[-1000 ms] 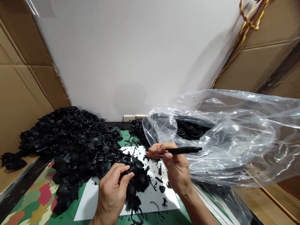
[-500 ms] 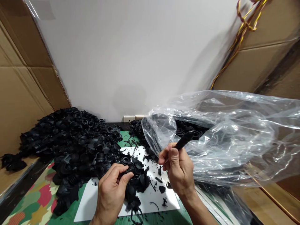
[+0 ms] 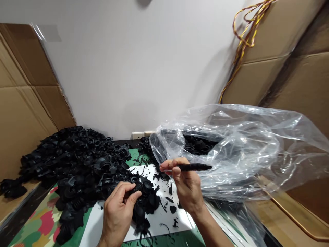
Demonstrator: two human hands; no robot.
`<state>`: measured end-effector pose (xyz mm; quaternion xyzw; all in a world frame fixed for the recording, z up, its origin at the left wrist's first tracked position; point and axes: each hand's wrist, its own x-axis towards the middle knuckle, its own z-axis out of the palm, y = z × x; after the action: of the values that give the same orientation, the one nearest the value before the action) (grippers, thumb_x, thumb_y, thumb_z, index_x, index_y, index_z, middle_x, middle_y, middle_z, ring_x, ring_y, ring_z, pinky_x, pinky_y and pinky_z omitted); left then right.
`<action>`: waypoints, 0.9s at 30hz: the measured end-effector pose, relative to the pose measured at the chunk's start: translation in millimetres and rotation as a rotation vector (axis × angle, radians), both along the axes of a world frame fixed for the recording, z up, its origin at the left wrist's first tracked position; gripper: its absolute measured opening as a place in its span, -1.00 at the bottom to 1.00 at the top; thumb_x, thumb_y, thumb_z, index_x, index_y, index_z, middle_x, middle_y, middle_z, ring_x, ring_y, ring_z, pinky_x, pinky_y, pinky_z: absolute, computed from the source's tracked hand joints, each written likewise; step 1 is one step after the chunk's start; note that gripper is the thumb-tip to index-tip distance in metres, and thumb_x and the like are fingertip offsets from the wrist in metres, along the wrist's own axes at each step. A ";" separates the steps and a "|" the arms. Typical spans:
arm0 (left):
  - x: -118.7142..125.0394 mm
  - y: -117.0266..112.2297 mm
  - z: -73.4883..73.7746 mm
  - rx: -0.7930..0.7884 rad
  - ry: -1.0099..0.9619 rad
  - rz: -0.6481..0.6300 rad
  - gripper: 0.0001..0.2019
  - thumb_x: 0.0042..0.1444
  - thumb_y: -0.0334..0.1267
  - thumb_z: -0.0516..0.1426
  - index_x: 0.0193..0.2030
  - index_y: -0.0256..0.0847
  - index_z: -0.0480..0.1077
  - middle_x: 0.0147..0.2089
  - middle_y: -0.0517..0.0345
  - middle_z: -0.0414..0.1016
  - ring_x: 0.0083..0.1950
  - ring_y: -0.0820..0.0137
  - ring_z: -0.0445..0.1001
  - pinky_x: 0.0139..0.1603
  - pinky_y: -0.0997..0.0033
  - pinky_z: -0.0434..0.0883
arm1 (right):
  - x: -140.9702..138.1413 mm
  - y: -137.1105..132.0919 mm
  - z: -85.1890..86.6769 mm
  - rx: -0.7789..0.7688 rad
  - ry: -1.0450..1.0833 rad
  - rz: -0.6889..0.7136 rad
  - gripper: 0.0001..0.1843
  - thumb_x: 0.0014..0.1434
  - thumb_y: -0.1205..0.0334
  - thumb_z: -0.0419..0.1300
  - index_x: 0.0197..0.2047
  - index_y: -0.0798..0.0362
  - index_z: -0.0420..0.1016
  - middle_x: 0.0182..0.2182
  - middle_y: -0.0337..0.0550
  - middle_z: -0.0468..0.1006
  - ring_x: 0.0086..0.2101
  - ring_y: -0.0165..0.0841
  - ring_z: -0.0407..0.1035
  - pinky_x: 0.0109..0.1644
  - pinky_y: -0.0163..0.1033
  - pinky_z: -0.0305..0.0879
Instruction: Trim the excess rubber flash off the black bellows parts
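Note:
My left hand is closed, thumb and fingers pinching a black ribbed rubber part at the front edge of the heap. In my right hand is a slim black-handled tool, held nearly level; a thin metal end pokes out to the left beyond my fingers, its exact kind unclear. Both hands are above a white sheet strewn with black scraps. More rubber parts lie against my left fingers, so where the pinched one ends is hard to see.
A large heap of black rubber parts covers the left and back. At right, a clear plastic bag gapes around more black parts. Cardboard walls stand at the sides. Twisted yellow-red wires hang at upper right.
My right hand has turned the tool from slanting upward to nearly level. My left hand keeps its pinch on the rubber part. The whole view has shifted slightly.

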<state>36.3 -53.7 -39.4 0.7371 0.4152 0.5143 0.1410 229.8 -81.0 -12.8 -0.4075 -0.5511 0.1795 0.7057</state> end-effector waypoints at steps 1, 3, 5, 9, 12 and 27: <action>-0.4 0.6 0.1 0.023 0.006 0.002 -0.85 0.07 -0.15 0.21 -0.36 -0.18 0.47 -0.37 0.13 0.54 -0.41 0.38 0.53 -0.44 0.51 0.47 | -0.1 0.8 0.1 0.000 0.011 0.005 -0.68 0.31 -0.04 -0.02 -0.25 0.01 0.37 -0.33 -0.10 0.51 -0.34 -0.30 0.46 -0.27 -0.18 0.43; -0.5 1.8 1.0 0.078 0.027 0.007 -0.85 0.07 -0.15 0.21 -0.33 -0.18 0.47 -0.34 0.12 0.54 -0.41 0.39 0.52 -0.45 0.51 0.46 | -0.9 2.5 -0.2 0.003 0.018 0.011 -0.69 0.31 -0.03 -0.02 -0.25 0.02 0.35 -0.35 -0.11 0.50 -0.36 -0.31 0.46 -0.31 -0.21 0.42; 0.3 2.8 2.9 0.132 0.052 0.012 -0.85 0.07 -0.16 0.21 -0.29 -0.18 0.47 -0.31 0.12 0.52 -0.46 0.43 0.48 -0.48 0.52 0.44 | -2.2 4.2 -0.6 0.010 -0.015 -0.005 -0.72 0.31 0.01 0.00 -0.28 0.03 0.33 -0.41 -0.14 0.48 -0.42 -0.34 0.44 -0.36 -0.24 0.40; 2.4 2.8 7.7 0.215 0.106 0.025 -0.84 0.09 -0.18 0.21 -0.21 -0.16 0.47 -0.28 0.14 0.46 -0.55 0.50 0.36 -0.53 0.51 0.39 | -4.6 5.2 0.3 0.005 -0.161 -0.092 -0.74 0.29 0.07 0.02 -0.35 0.05 0.32 -0.51 -0.19 0.43 -0.51 -0.36 0.37 -0.43 -0.28 0.32; 3.2 2.0 9.9 0.239 0.138 0.047 -0.84 0.09 -0.20 0.19 -0.18 -0.13 0.48 -0.26 0.13 0.41 -0.46 0.45 0.40 -0.45 0.48 0.41 | -5.9 4.1 2.1 -0.014 -0.259 -0.110 -0.69 0.28 0.06 -0.01 -0.38 0.06 0.36 -0.53 -0.18 0.44 -0.52 -0.36 0.36 -0.43 -0.28 0.27; 4.0 -12.1 28.8 0.078 0.012 0.096 -0.77 -0.03 -0.08 0.24 -0.25 -0.13 0.55 -0.33 0.15 0.43 -0.38 0.36 0.45 -0.40 0.42 0.43 | -20.9 7.5 -6.5 -0.080 -0.094 0.099 -0.48 0.24 -0.22 -0.05 -0.37 0.06 0.42 -0.49 -0.13 0.49 -0.49 -0.35 0.38 -0.42 -0.28 0.31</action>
<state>40.3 -65.8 -10.6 0.7244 0.4303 0.5319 0.0849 209.0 -73.5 -19.3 -0.4156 -0.5955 0.2166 0.6525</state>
